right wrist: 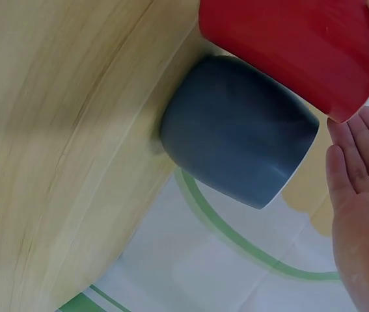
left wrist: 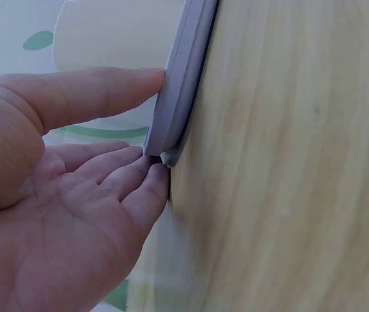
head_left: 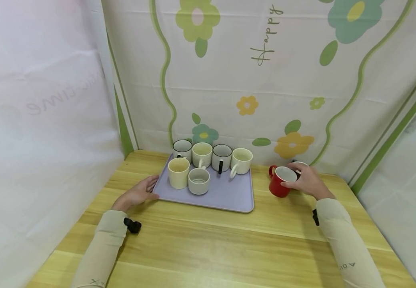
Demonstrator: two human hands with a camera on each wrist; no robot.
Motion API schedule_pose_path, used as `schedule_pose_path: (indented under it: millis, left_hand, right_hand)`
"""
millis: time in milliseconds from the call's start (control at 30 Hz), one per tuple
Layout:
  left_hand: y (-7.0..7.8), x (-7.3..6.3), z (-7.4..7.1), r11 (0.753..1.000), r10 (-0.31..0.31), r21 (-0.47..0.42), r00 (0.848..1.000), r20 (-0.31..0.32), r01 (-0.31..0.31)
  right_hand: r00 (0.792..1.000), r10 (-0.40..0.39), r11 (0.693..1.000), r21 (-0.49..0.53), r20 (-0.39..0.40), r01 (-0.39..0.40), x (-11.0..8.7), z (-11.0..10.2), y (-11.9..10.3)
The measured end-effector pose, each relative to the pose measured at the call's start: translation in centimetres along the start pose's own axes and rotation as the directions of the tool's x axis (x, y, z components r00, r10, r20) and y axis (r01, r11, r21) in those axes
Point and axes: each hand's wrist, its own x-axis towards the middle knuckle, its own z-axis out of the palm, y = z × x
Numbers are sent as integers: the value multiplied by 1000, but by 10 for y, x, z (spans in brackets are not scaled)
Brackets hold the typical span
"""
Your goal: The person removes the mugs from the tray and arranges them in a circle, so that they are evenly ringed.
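I've got the R hand clamped on the red mug, thumb one side of the rim, fingers the other. Mug's on the right side of the table, toward the far edge, handle pointing left; can't tell from here if its base touches the wood. Dark blue-grey mug is just beside it, far side, mostly hidden by the hand in the head cam. My L hand is at the tray's near-left corner, thumb & fingers apart, thumb tip touching the edge. Tray holds 6: far row L to R = white mug w/ black rim, cream mug, another black-rimmed one, another cream; nearer, yellow mug + small grey cup, toward the left.
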Motion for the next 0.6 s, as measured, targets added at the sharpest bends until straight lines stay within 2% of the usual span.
schedule_pose_path:
  millis: [133, 367, 600]
  left_hand:
    - [1, 1, 1, 1000, -7, 2, 1000, -4, 7]
    - [6, -1, 2, 999, 21, 25, 1000, 10, -21]
    - [1, -1, 2, 1000, 18, 25, 1000, 1, -18]
  right_hand:
    - [1000, 14, 1000, -16, 9, -14, -1, -3, 0]
    - [999, 28, 999, -23, 34, -27, -1, -5, 0]
    - [1000, 10, 999, -48, 18, -9, 4, -7, -9]
